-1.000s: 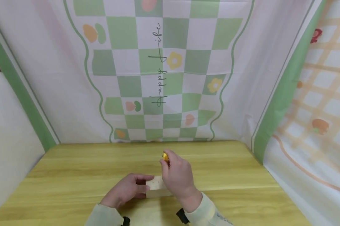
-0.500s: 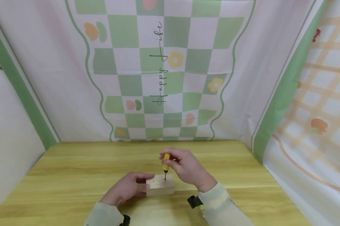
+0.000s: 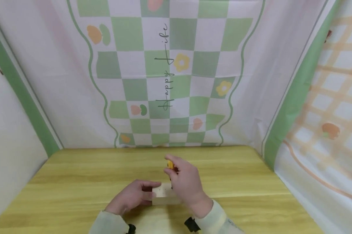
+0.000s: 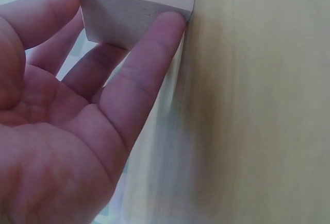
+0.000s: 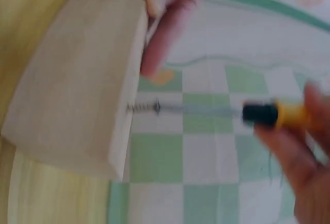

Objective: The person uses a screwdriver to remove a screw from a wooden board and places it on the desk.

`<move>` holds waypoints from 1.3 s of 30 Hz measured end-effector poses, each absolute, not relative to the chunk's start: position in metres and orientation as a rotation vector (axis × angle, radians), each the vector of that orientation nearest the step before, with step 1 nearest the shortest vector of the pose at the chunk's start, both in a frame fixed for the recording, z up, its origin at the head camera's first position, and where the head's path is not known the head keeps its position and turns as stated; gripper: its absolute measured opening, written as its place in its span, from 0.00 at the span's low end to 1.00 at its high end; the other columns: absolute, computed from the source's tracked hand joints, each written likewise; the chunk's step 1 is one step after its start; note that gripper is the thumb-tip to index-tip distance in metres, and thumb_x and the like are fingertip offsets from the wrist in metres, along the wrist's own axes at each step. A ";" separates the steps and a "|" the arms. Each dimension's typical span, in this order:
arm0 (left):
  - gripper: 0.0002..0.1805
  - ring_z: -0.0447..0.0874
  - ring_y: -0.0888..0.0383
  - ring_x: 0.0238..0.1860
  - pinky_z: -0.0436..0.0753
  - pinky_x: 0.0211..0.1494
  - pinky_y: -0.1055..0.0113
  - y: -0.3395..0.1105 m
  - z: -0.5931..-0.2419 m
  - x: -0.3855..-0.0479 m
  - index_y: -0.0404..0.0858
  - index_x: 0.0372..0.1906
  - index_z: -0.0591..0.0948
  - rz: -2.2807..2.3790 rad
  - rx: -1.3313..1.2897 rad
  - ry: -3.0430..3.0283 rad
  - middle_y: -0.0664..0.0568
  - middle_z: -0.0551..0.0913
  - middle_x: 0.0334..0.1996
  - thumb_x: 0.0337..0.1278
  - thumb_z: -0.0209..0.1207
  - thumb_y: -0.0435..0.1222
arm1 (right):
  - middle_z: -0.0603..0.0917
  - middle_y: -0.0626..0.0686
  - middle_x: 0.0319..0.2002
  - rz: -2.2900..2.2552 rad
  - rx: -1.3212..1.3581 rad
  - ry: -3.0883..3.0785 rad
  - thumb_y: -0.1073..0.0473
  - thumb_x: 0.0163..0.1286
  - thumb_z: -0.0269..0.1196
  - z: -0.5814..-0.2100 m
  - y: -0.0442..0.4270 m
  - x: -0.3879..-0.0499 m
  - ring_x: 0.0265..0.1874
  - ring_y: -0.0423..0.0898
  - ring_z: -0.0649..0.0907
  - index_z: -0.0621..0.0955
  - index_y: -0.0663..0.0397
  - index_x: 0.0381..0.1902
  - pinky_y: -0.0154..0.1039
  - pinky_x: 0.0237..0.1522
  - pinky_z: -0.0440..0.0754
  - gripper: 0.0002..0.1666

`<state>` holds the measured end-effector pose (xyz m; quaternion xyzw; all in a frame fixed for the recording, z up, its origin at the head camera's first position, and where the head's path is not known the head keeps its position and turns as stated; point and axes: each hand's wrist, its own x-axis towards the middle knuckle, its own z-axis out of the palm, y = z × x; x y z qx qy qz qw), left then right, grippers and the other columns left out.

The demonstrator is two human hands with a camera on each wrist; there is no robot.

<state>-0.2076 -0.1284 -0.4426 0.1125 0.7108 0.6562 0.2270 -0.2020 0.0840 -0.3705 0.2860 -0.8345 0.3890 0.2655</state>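
Observation:
A pale wooden block (image 3: 165, 200) with small holes in its top lies on the table, also large in the right wrist view (image 5: 77, 80). My left hand (image 3: 132, 197) grips its left end, fingers on its sides; the left wrist view shows the hand (image 4: 98, 105) at the block's end face (image 4: 116, 20). My right hand (image 3: 189, 185) holds a yellow screwdriver (image 3: 170, 164) above the block. In the right wrist view the screwdriver's blurred shaft (image 5: 201, 110) meets the head of a screw (image 5: 144, 107), whose tip is in the block's top face. That hand (image 5: 304, 157) pinches the handle.
The wooden table (image 3: 85, 169) spreads around the block. Behind it hangs a green and white checked curtain (image 3: 178, 87), with a plain panel at the left and an orange-checked cloth (image 3: 333, 97) at the right.
My right hand first swung out to the right, uncovering the screwdriver and the block's right end, then turned back over them. My left hand and the block stay almost in place.

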 end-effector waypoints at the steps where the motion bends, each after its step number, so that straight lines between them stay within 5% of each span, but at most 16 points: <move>1: 0.25 0.81 0.49 0.50 0.85 0.48 0.54 -0.128 -0.443 -0.208 0.34 0.64 0.79 1.805 0.307 1.962 0.41 0.77 0.60 0.61 0.65 0.30 | 0.86 0.44 0.36 1.131 0.807 -2.282 0.64 0.62 0.72 -0.369 0.088 -0.204 0.31 0.39 0.84 0.85 0.50 0.53 0.34 0.30 0.85 0.20; 9: 0.25 0.81 0.50 0.50 0.85 0.48 0.54 -0.128 -0.444 -0.209 0.35 0.63 0.79 1.794 0.304 1.953 0.43 0.78 0.58 0.60 0.66 0.30 | 0.86 0.50 0.36 1.745 1.171 -2.399 0.64 0.67 0.67 -0.361 0.119 -0.227 0.32 0.50 0.84 0.86 0.46 0.45 0.44 0.32 0.86 0.10; 15: 0.24 0.81 0.50 0.50 0.85 0.48 0.54 -0.127 -0.445 -0.209 0.36 0.63 0.80 1.788 0.303 1.951 0.44 0.78 0.58 0.60 0.66 0.30 | 0.85 0.47 0.43 1.066 0.967 -2.421 0.56 0.69 0.67 -0.361 0.101 -0.207 0.34 0.39 0.82 0.82 0.51 0.59 0.33 0.34 0.84 0.21; 25: 0.25 0.80 0.50 0.51 0.85 0.49 0.53 -0.127 -0.443 -0.207 0.36 0.63 0.79 1.796 0.314 1.958 0.42 0.76 0.61 0.60 0.66 0.30 | 0.76 0.47 0.27 0.733 0.710 -2.242 0.64 0.62 0.72 -0.365 0.078 -0.191 0.21 0.37 0.72 0.85 0.61 0.51 0.29 0.20 0.74 0.18; 32: 0.24 0.81 0.50 0.49 0.85 0.49 0.54 -0.127 -0.442 -0.207 0.35 0.63 0.79 1.803 0.316 1.940 0.44 0.79 0.57 0.60 0.65 0.29 | 0.82 0.43 0.33 0.908 0.870 -2.310 0.65 0.65 0.70 -0.358 0.089 -0.197 0.23 0.34 0.75 0.86 0.53 0.50 0.30 0.24 0.78 0.15; 39: 0.24 0.82 0.50 0.48 0.85 0.49 0.54 -0.128 -0.442 -0.208 0.35 0.63 0.79 1.803 0.305 1.927 0.45 0.80 0.55 0.61 0.65 0.29 | 0.85 0.47 0.33 1.453 1.122 -2.500 0.64 0.70 0.66 -0.352 0.121 -0.223 0.24 0.46 0.82 0.85 0.45 0.51 0.40 0.25 0.84 0.14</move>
